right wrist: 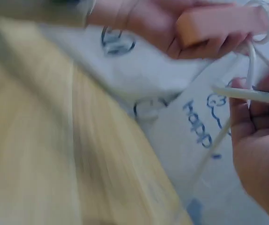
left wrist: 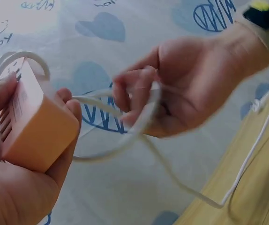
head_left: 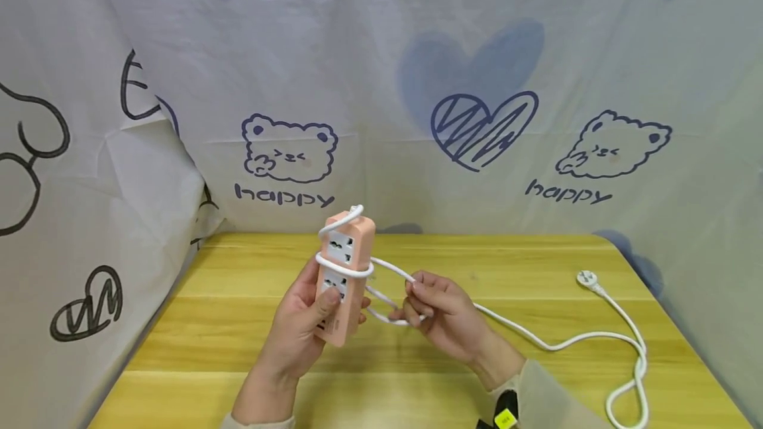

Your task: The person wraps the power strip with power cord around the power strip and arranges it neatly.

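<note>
A pink power strip (head_left: 348,310) with white socket faces is held tilted upright above the table. My left hand (head_left: 298,323) grips its lower part, thumb across the front and fingers behind. White cord (head_left: 344,266) leaves the strip's top end and wraps once around its body. To the right, my right hand (head_left: 441,313) holds the cord between thumb and curled fingers, with a loose loop (left wrist: 111,152) hanging between the two hands. In the right wrist view the cord (right wrist: 256,95) crosses the right fingers, and the strip (right wrist: 219,22) sits in the left hand.
The rest of the cord (head_left: 554,347) runs right across the wooden table (head_left: 197,336), crossing itself near the front right. Its plug (head_left: 587,279) lies at the right back. A white printed cloth (head_left: 381,85) hangs behind and at the left side.
</note>
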`<state>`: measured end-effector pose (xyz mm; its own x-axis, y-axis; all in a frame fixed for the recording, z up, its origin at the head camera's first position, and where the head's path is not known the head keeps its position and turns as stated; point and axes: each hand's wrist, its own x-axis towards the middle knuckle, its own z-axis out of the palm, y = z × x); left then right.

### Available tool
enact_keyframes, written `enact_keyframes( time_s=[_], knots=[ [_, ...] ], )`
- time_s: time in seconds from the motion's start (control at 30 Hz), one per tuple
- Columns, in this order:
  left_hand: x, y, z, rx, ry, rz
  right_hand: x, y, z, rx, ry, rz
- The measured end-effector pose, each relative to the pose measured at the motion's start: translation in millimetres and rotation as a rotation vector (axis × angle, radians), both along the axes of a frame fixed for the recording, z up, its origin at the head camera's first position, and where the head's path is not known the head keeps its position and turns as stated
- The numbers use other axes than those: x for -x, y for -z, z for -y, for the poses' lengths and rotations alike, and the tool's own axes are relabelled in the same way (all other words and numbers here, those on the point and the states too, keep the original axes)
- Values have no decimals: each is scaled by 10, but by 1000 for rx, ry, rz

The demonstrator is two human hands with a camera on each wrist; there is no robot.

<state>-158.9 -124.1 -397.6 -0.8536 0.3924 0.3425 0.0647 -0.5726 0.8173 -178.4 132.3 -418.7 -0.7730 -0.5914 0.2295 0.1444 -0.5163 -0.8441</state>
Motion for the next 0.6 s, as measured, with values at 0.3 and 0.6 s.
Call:
enact_keyframes(
  time_s=[0.3,0.6],
  knots=[
    [52,-22,121,23,-103,106,93,193,-311,-492,88,-202],
    [105,-14,45,370,-357,200,43,151,-341,-815,159,-310]
  ],
)
